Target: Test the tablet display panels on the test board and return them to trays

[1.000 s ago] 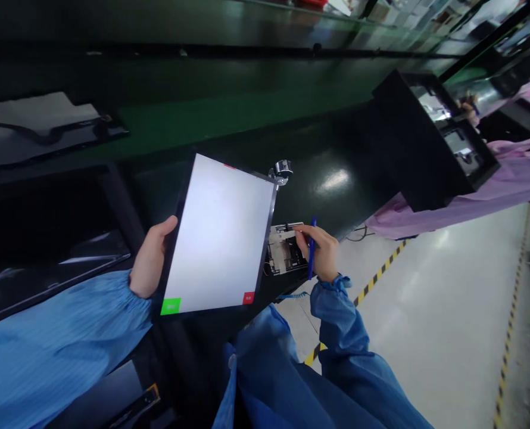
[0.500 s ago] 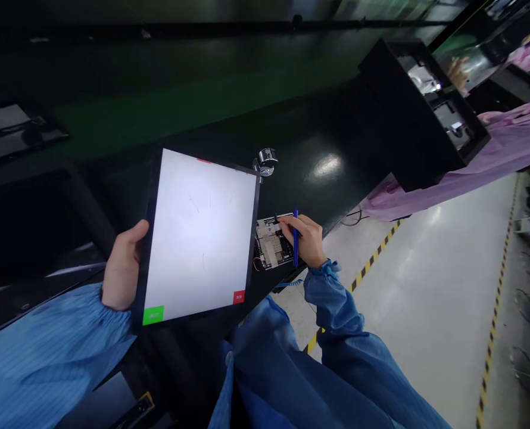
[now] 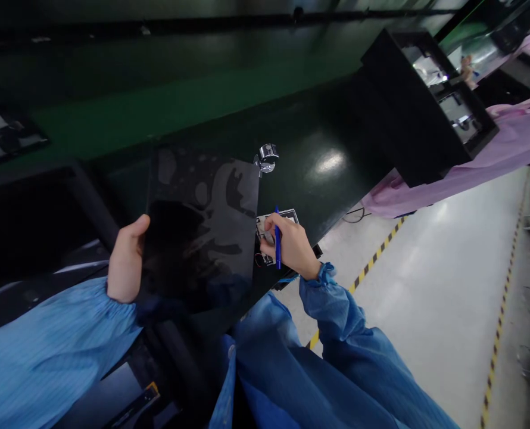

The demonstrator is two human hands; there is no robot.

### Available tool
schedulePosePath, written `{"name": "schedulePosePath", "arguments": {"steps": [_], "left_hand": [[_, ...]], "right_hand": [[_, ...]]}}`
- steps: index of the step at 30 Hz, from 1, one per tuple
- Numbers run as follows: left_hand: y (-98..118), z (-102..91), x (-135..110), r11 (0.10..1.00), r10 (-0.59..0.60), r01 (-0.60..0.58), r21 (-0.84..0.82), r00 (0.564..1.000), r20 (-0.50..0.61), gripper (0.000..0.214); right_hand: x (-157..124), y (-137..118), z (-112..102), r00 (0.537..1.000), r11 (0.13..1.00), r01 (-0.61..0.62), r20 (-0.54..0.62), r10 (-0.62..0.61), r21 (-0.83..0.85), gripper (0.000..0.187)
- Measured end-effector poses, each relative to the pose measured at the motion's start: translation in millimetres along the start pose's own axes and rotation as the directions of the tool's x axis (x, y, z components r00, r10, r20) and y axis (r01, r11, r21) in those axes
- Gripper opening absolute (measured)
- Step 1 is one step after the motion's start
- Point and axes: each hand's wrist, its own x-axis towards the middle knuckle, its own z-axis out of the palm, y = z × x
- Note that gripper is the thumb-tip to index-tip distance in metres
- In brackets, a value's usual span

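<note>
I'm gripping dark display panel point(image 3: 189, 244) by left edge with left hand point(image 3: 125, 262), over bench point(image 3: 301, 149); right hand point(image 3: 295, 245) is clasping blue pen point(image 3: 277, 241), fingers curling above circuit board point(image 3: 261, 223), contact unclear.

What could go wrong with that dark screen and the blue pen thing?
The dark screen might slip, since only the left hand holds it, by one edge. The blue pen-like tool in the right hand could knock or scratch the circuit board by the fingers. That board lies near the edge of the bench, so a bump might push it off.
</note>
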Motion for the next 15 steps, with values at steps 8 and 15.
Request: {"name": "schedulePosePath", "arguments": {"steps": [8,15], "left_hand": [[0,-3.5,6,0.976,-0.209,0.215,-0.034,0.968,0.138,0.023],[1,0.4,1,0.996,-0.084,0.085,-0.019,0.995,0.043,0.015]], "right_hand": [[12,-11,-9,0.987,0.982,-0.092,0.114,0.112,-0.163,0.024],[19,-30,-12,0.965,0.927,-0.094,0.195,0.174,-0.362,0.027]]}}
